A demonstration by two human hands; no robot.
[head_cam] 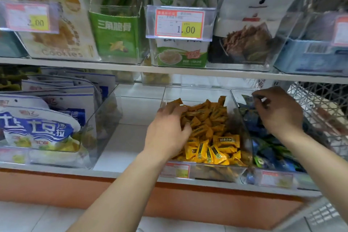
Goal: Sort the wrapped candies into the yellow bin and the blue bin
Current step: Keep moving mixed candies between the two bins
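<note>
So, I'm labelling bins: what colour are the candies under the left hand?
Yellow candies with dark labels; head view.

Left forearm and right forearm bare, both reaching forward. Left hand palm down, fingers curled downward, tips partly hidden. Right hand higher, farther out, thumb and forefinger drawn together; blurred, grip unclear.

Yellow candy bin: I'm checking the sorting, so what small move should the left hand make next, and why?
Probably lift the left hand a little with its handful. Its fingers are curled into the yellow candies in the yellow bin, and only yellow wrappers show on top, so raising a handful could expose any stray colour. The right hand hovers over the blue candies.
</note>
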